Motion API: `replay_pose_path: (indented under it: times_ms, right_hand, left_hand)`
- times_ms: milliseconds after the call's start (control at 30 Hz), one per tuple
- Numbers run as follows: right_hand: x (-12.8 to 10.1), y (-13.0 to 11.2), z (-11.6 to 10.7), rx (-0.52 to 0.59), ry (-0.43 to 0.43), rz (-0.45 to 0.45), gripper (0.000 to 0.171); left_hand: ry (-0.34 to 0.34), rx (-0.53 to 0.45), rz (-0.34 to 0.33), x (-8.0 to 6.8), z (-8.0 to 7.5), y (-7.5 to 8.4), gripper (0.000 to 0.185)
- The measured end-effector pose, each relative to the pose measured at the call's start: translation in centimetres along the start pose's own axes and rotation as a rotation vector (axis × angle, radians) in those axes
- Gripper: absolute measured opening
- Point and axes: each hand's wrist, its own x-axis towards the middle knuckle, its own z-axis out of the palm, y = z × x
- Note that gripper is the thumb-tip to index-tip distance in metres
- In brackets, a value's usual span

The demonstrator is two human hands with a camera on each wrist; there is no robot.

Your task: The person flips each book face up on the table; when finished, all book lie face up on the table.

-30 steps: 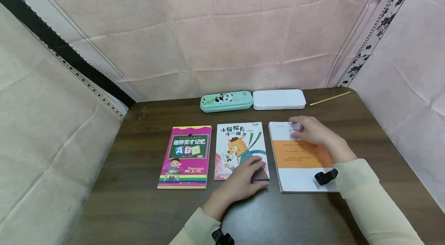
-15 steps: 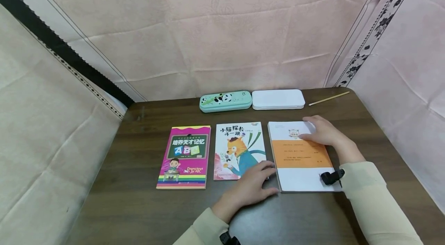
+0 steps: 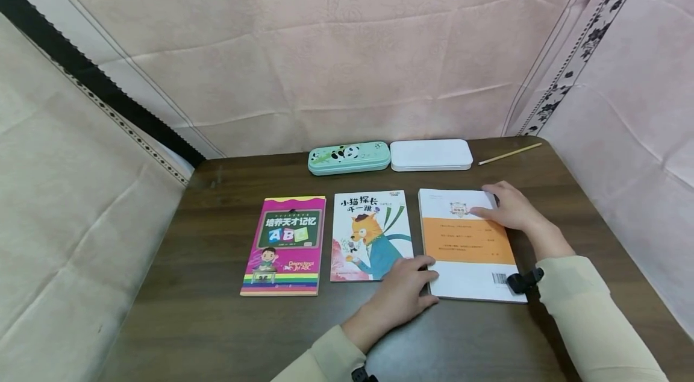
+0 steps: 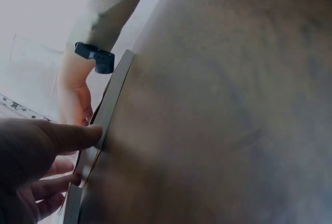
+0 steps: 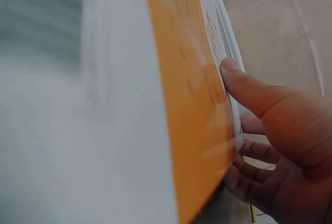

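A white book with an orange band [image 3: 467, 240] lies at the right of the table, its barcode showing near the lower edge. At its upper right edge, my right hand [image 3: 515, 207] pinches it. In the right wrist view the thumb [image 5: 236, 76] presses the cover while the other fingers go round the edge. My left hand [image 3: 403, 288] touches the same book's lower left side with thumb and fingertips. The left wrist view has that thumb [image 4: 85, 135] at the book's page edge. Left of it lies a cat picture book [image 3: 371, 237], its lower right corner hidden by my left hand.
A pink ABC book [image 3: 282, 246] lies farther left. Along the back of the table [image 3: 217, 261] stand a green panda pencil case [image 3: 349, 158], a white case [image 3: 431, 155] and a thin yellow pencil [image 3: 509, 154]. Cloth walls [image 3: 347, 56] rise behind and at both sides.
My left hand has slid right from the cat book to the white and orange book. My right hand has shifted right to that book's edge. The book has turned slightly.
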Motion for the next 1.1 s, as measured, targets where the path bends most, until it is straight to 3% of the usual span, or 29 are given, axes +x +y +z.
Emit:
replay_pose_path:
  times_ms: [133,267,433,533,767,933,1100]
  right_hand:
    - [-0.3,0.3,-0.2,0.002,-0.003,-0.004,0.089]
    - [-0.6,0.1,-0.3,0.024,0.002,-0.015,0.084]
    - [-1.0,0.1,-0.5,0.115,0.085,-0.023,0.051]
    - [-1.1,0.6,-0.6,0.126,0.135,-0.074,0.042]
    - [-1.2,2.8,-1.5,0.042,0.142,-0.274,0.052]
    - [-1.6,4.2,-2.0,-0.053,0.140,-0.364,0.056]
    - [-2.2,4.8,-2.4,0.012,0.208,-0.427,0.057]
  left_hand:
    - [-0.017,-0.041,-0.043,0.0,-0.1,-0.1,0.043]
    - [-0.032,-0.060,-0.044,0.0,0.0,-0.4,0.048]
    - [-0.037,-0.093,-0.037,0.1,0.0,-0.6,0.046]
    - [-0.049,-0.119,-0.044,0.1,0.0,-0.7,0.046]
    - [-0.075,-0.168,-0.070,-0.1,0.0,-0.8,0.050]
    - [-0.096,-0.172,-0.071,-0.1,-0.3,-0.8,0.055]
    - [-0.103,-0.115,-0.077,-0.3,-0.6,-0.4,0.066]
